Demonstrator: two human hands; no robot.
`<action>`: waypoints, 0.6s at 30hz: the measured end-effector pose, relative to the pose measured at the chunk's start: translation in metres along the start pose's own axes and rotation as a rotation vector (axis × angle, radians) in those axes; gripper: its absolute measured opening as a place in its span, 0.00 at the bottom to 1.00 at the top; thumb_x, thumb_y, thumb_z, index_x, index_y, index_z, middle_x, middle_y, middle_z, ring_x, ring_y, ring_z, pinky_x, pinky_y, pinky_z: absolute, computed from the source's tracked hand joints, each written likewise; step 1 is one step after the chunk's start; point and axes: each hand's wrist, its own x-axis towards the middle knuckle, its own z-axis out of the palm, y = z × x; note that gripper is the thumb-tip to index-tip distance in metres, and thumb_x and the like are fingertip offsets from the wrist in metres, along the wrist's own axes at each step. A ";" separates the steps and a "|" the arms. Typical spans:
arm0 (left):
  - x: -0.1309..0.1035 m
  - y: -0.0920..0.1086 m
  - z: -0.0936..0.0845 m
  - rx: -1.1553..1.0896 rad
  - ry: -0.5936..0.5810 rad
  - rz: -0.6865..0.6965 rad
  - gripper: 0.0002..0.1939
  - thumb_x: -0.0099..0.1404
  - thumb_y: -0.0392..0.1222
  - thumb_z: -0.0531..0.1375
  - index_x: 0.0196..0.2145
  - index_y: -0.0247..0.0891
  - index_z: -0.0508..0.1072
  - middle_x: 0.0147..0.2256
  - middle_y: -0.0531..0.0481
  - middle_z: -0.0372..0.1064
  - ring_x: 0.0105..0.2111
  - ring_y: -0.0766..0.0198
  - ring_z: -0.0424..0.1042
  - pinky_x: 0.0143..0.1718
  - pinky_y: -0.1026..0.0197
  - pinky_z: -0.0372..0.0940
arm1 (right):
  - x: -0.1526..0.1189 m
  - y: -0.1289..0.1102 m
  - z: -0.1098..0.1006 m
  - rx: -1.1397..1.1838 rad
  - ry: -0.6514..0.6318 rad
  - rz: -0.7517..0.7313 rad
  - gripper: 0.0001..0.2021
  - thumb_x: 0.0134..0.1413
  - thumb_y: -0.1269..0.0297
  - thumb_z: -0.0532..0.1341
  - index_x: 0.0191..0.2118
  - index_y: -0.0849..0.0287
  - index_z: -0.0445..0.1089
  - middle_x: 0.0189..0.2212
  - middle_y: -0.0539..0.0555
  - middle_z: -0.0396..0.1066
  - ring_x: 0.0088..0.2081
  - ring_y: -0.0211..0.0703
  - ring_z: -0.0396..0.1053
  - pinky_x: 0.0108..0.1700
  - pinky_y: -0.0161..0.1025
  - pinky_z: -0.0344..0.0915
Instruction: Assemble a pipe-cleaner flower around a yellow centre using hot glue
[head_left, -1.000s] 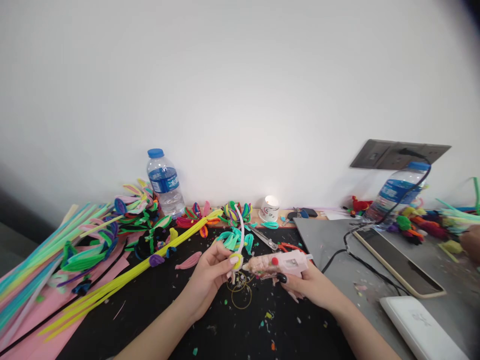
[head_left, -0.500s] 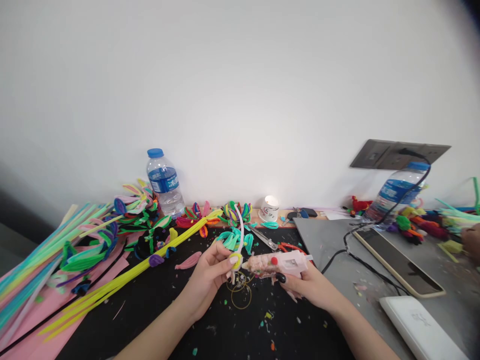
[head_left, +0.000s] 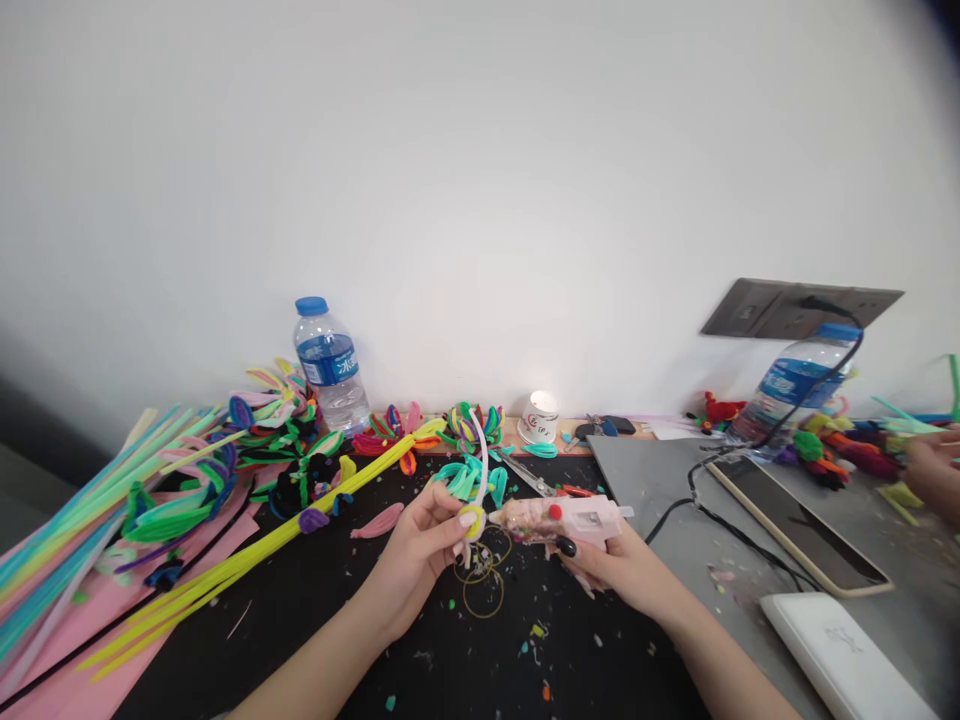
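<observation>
Yellow piece (head_left: 472,522) in L hand (head_left: 429,535), glue gun (head_left: 566,518) in R hand (head_left: 609,562).

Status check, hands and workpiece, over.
Left hand pinching yellow-and-white piece. Right hand gripping pink glue gun, nozzle at the piece. Scissors just behind; wire rings below.

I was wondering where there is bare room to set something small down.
The black mat looks barest between the yellow stems and left forearm; between that and the right forearm it is open but scrap-strewn. Cables cross the grey surface left of the phone. Along the wall, looped pieces, bottles and a cup crowd together.
</observation>
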 end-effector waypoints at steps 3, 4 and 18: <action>-0.001 0.000 0.000 0.000 0.003 -0.004 0.12 0.52 0.36 0.66 0.26 0.38 0.64 0.22 0.57 0.61 0.20 0.74 0.57 0.24 0.68 0.58 | -0.001 -0.002 0.001 -0.006 -0.044 0.015 0.24 0.50 0.46 0.59 0.42 0.64 0.63 0.18 0.43 0.52 0.18 0.29 0.47 0.19 0.29 0.47; -0.001 0.000 0.000 0.002 0.005 -0.005 0.12 0.52 0.36 0.66 0.26 0.38 0.64 0.22 0.57 0.61 0.20 0.74 0.57 0.23 0.68 0.58 | -0.001 -0.003 0.001 -0.013 -0.062 0.021 0.24 0.50 0.46 0.59 0.41 0.64 0.63 0.18 0.43 0.53 0.18 0.29 0.47 0.19 0.29 0.47; 0.001 -0.002 -0.002 0.004 0.006 -0.002 0.11 0.54 0.35 0.66 0.26 0.38 0.64 0.22 0.57 0.61 0.20 0.74 0.57 0.23 0.69 0.57 | 0.000 -0.006 0.003 -0.063 -0.094 0.004 0.19 0.49 0.48 0.60 0.33 0.63 0.64 0.17 0.44 0.54 0.18 0.29 0.50 0.19 0.29 0.48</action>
